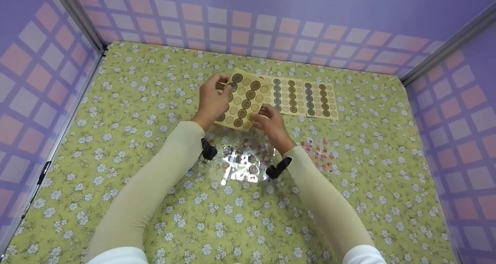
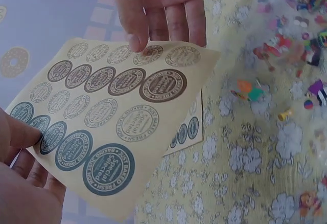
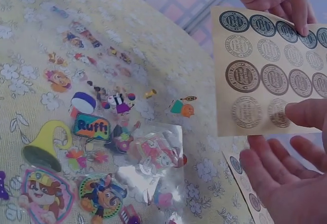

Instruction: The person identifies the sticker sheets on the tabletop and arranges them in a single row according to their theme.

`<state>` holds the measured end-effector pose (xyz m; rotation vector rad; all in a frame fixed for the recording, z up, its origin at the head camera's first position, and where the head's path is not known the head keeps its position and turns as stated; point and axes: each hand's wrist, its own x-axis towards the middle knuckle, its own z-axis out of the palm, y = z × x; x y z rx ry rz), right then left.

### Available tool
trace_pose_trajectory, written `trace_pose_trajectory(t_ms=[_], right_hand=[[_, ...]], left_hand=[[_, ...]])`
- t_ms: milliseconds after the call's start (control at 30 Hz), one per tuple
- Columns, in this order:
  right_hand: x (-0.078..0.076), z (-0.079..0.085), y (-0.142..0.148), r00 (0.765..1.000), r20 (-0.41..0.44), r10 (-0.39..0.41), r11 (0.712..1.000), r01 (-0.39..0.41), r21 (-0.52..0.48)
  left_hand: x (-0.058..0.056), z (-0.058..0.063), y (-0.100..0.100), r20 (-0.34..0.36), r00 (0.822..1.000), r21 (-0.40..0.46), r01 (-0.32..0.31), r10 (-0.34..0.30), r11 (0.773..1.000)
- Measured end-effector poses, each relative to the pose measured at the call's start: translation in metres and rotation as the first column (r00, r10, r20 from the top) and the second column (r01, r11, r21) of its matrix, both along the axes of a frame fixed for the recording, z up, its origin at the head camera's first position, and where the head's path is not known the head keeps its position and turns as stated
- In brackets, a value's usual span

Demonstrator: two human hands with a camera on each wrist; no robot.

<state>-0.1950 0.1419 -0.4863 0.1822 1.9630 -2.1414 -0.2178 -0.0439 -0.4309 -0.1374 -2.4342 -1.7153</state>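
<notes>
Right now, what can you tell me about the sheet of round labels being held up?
The sheet looks like thin cream paper, printed with four rows of five round labels: dark green, pale, brown, pale. "Special Selected" is legible on some. It is raised over the floral tablecloth, tilted and slightly bowed. The left grip pinches its dark-green edge; the right grip holds the opposite, pale-row edge.

Sticker sheet (image 1: 243, 101): tan, dark green and brown round seals. Desk (image 1: 232, 233): yellow-green, white floral. Wall (image 1: 329, 8): lilac, pink-and-white squares.
</notes>
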Motion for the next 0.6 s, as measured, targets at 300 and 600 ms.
trace_pose_trajectory(t_ms=[300,600], right_hand=[[-0.003,0.005,0.006,0.989,-0.121,-0.081,0.995,0.074,-0.062],[-0.007,0.006,0.017,0.982,-0.126,-0.143,0.988,0.135,-0.070]], left_hand=[[0.000,-0.001,0.009,0.063,0.998,0.124,-0.004,-0.004,0.992],[0.009,-0.011,0.010,0.143,0.983,0.182,0.086,-0.113,0.979]])
